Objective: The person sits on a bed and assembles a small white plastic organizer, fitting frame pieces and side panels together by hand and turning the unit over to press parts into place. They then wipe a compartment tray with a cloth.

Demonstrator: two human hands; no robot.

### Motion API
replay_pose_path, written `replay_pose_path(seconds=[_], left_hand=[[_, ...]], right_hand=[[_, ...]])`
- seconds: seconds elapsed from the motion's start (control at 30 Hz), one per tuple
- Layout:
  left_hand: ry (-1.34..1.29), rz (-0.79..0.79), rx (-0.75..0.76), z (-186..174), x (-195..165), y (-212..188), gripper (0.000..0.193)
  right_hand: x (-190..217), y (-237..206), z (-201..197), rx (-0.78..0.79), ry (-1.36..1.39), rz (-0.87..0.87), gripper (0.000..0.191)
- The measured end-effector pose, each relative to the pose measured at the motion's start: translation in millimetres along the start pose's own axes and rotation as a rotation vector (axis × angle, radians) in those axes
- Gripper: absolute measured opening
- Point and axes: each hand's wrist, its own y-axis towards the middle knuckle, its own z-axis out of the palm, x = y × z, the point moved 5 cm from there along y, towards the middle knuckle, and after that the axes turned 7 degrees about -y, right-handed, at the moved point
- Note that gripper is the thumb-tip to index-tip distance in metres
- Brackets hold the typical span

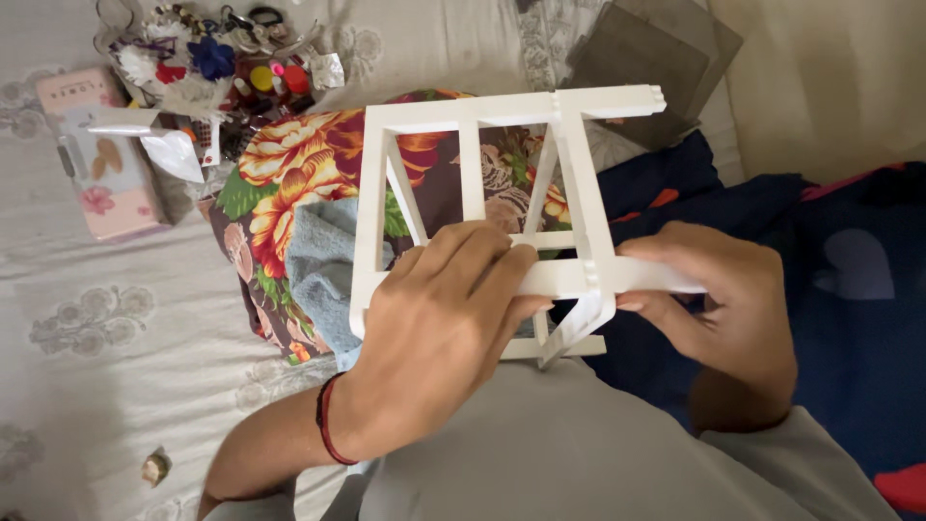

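Observation:
A white plastic frame (473,125) made of bars and open panels rests on my lap, its far bar toward the top of the view. My left hand (434,328) lies over the near bar, fingers curled onto it. My right hand (719,289) pinches the right end of that same near bar between thumb and fingers. A red thread band circles my left wrist. Under the frame sits a flowered cushion (289,164) with a light blue towel (323,260) on it.
A pink box (96,154) and a heap of small hair accessories and trinkets (217,58) lie on the pale bedsheet at upper left. Grey flat panels (656,58) lie at the top right. A dark blue patterned cloth (849,280) covers the right side.

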Motion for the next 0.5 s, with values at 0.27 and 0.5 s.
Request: replay_pose_path(seconds=[0.27,0.5], left_hand=[[-0.033,-0.016,-0.019,8,-1,9,0.033],[0.019,-0.03,-0.033,21,-2,11,0.026]], right_hand=[[-15,4,-1,0.023,0.011,-0.021,0.03],[-23,5,3,0.044,-0.027,-0.003,0.032]])
